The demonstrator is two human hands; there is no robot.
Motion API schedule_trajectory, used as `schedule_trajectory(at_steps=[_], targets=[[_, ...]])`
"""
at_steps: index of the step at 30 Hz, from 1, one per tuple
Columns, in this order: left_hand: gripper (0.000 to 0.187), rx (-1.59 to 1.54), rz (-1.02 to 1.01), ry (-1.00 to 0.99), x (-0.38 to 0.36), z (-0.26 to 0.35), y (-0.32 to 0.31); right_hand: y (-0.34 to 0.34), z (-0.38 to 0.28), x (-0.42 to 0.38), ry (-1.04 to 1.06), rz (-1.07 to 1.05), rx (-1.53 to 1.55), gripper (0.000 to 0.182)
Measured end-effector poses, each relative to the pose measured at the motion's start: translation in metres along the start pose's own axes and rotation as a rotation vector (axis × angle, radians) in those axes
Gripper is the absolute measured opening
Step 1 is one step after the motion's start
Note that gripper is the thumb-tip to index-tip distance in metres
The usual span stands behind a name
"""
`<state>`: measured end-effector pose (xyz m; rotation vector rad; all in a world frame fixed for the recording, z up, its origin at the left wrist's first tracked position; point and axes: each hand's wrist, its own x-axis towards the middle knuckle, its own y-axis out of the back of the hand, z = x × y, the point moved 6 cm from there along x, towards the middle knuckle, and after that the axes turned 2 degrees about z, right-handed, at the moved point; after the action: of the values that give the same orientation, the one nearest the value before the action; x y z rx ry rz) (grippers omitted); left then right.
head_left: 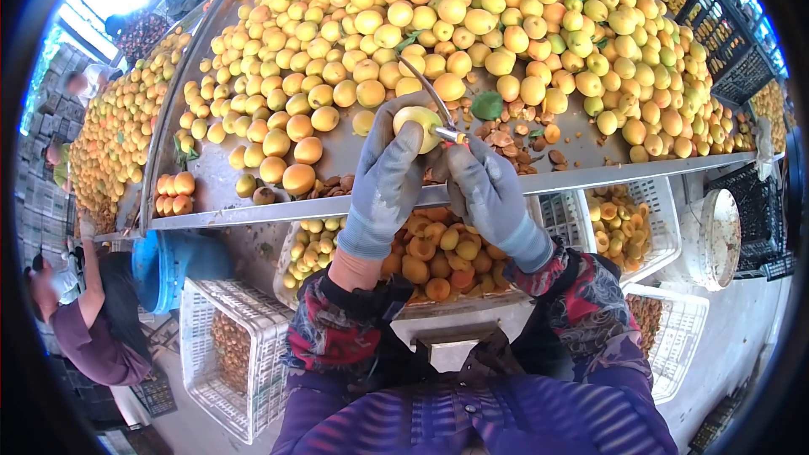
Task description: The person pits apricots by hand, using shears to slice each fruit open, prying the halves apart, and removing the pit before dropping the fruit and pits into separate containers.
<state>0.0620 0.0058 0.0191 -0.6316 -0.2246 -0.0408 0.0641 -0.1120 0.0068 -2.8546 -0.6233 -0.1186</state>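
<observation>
In grey work gloves, both of my hands are raised over the front edge of the metal table. My left hand (386, 181) is closed around a yellow-green apricot (411, 119), its fingers and thumb on the sides of the fruit. A small knife with a curved blade (436, 99) is gripped by its short handle in my right hand (495, 190). The blade arcs up and to the left, over the apricot in this view. Most of the knife's handle is hidden by my fingers. Pits (511, 145) and a green leaf (487, 105) lie on the table behind my right hand.
A large pile of apricots (472, 13) covers the table. Crates of halved apricots (438, 257) and whole ones stand below my hands. White crates (244, 303), a blue bucket (190, 265) and a white bucket (716, 240) stand around. A person (97, 329) works at the left.
</observation>
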Motion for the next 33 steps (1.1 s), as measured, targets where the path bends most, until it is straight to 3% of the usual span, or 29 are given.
schedule_trajectory(at_steps=[6, 10, 15, 17, 19, 21, 23, 24, 26, 30, 32, 33], targets=[[0.033, 0.146, 0.084, -0.034, 0.003, -0.007, 0.007, -0.006, 0.008, 0.002, -0.077, 0.034, 0.154, 0.031], [0.031, -0.007, 0.111, 0.040, 0.004, -0.022, 0.011, -0.002, 0.024, 0.010, -0.048, 0.058, 0.140, 0.030], [0.033, 0.161, 0.251, -0.010, 0.012, -0.020, 0.016, 0.001, 0.041, 0.026, 0.094, 0.152, 0.167, 0.030], [0.034, 0.190, 0.266, -0.020, 0.016, -0.023, 0.021, 0.000, 0.042, 0.027, -0.116, 0.109, 0.169, 0.028], [0.035, 0.222, 0.275, -0.032, 0.019, -0.024, 0.023, -0.003, 0.042, 0.026, -0.094, 0.128, 0.192, 0.030], [0.035, 0.273, 0.256, -0.064, 0.021, -0.022, 0.023, -0.001, 0.034, 0.025, -0.069, 0.145, 0.211, 0.032], [0.036, 0.260, 0.205, -0.033, 0.024, -0.024, 0.028, -0.009, 0.026, 0.016, -0.381, -0.129, 0.472, 0.042], [0.037, 0.248, 0.152, 0.002, 0.025, -0.022, 0.024, -0.005, 0.026, 0.016, -0.378, -0.131, 0.474, 0.042], [0.038, 0.118, 0.125, -0.007, 0.026, -0.018, 0.012, -0.012, 0.022, 0.013, -0.468, -0.328, 0.993, 0.050], [0.043, -0.068, -0.016, -0.017, 0.026, -0.011, 0.005, -0.016, 0.002, 0.011, -0.436, -0.416, 1.086, 0.052], [0.045, -0.123, -0.067, -0.016, 0.026, -0.009, 0.013, 0.006, -0.002, 0.015, -0.211, -0.160, 0.702, 0.045], [0.045, -0.119, -0.066, -0.023, 0.026, -0.005, 0.015, 0.006, -0.006, 0.014, -0.209, -0.168, 0.702, 0.045]])
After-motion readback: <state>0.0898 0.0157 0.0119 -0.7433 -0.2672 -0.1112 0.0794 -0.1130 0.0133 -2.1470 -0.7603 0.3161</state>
